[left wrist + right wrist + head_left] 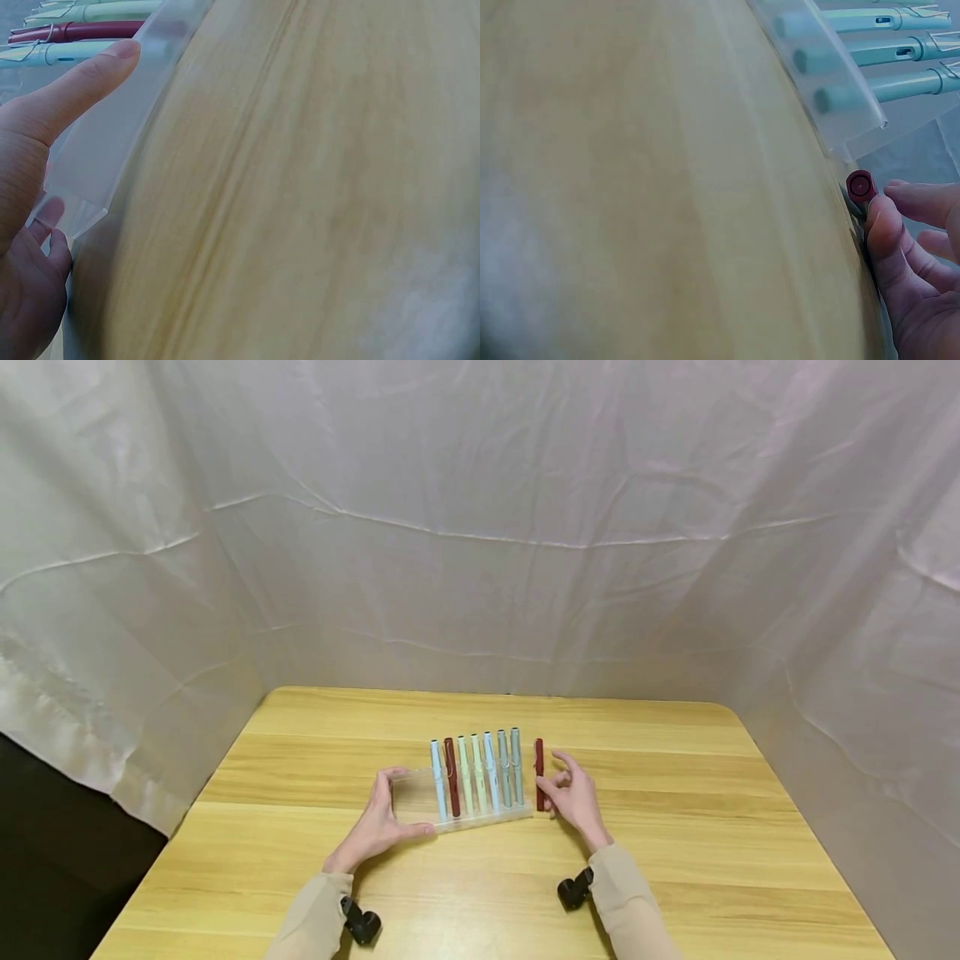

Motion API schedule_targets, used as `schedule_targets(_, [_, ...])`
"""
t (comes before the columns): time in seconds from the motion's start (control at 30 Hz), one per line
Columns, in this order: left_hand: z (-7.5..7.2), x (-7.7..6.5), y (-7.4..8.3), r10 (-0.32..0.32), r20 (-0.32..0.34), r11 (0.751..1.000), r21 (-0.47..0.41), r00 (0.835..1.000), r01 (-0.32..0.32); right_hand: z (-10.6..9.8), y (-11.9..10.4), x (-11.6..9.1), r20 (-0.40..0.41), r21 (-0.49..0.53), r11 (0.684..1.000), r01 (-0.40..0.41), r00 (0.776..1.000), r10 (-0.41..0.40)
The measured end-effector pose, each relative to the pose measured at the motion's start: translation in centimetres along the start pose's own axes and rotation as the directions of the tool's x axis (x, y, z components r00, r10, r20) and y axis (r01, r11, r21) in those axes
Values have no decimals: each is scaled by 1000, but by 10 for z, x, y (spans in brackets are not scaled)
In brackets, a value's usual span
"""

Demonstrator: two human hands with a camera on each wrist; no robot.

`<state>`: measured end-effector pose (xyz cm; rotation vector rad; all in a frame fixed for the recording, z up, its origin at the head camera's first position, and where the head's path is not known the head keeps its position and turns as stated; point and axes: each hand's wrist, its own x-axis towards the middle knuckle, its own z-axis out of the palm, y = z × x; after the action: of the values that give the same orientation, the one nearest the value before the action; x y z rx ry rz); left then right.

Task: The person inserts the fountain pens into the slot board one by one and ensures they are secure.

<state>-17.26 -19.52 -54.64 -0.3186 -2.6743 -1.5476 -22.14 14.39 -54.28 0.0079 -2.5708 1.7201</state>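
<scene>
A clear plastic pen stand leans back on the table with several capped pens in a row. From left to right they are a light blue pen, a dark red pen, two pale green pens, another light blue pen and two grey-teal pens. My left hand grips the stand's left end, thumb along the front lip and fingers behind. Just off the stand's right end, my right hand pinches another dark red pen by its lower part, its round end facing the right wrist camera.
The wooden table extends on all sides of the stand. Pale cloth curtains hang behind it and at both sides. A black wrist camera sits on the left sleeve, and another camera on the right.
</scene>
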Motion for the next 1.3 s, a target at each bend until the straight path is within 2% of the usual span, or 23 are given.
schedule_targets(0.17, [0, 0, 1, -9, 5, 1000, -4, 1000, 9, -1, -2, 0, 21, -4, 1000, -8, 1000, 8])
schedule_targets(0.4, [-1, -1, 2, -11, 8, 1000, -7, 1000, 11, -12, 0, -9, 101, 49, 997, -60, 993, 55])
schedule_targets(0.67, [-1, 0, 0, -29, 8, 1000, -9, 1000, 29, -27, 2, -21, 195, 19, 998, -58, 979, 54])
schedule_targets(0.97, [0, -1, 2, -39, 14, 999, -22, 999, 39, -27, 2, -3, 128, -76, 997, -34, 991, 43])
schedule_targets(1.3, [-1, 0, 2, -49, 18, 999, -22, 999, 49, -26, -1, 11, 225, -176, 984, -23, 972, 63])
